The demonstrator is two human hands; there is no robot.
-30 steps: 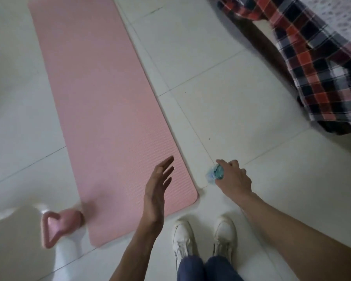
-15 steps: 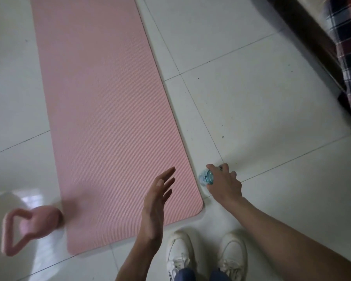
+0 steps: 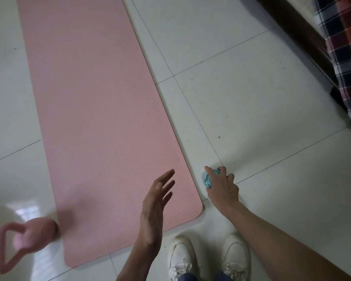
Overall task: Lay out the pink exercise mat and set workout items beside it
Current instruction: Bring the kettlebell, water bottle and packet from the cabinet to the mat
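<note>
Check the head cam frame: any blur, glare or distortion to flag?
Head view: the pink kettlebell at lower left is smeared, likely edge blur; window glare sits on the floor tiles beside it. The pink mat ribbing is sharp mid-frame. Wide-angle stretch skews the mat's edges. The right hand hides most of the blue bottle. Dim, soft light; upper right corner dark.

mat: matt pink foam, fine ribbed | floor: glossy pale tile, speckled | bottle under right fingers: clear blue plastic | kettlebell: smooth pink | cloth: woven plaid | shoes: white
</note>
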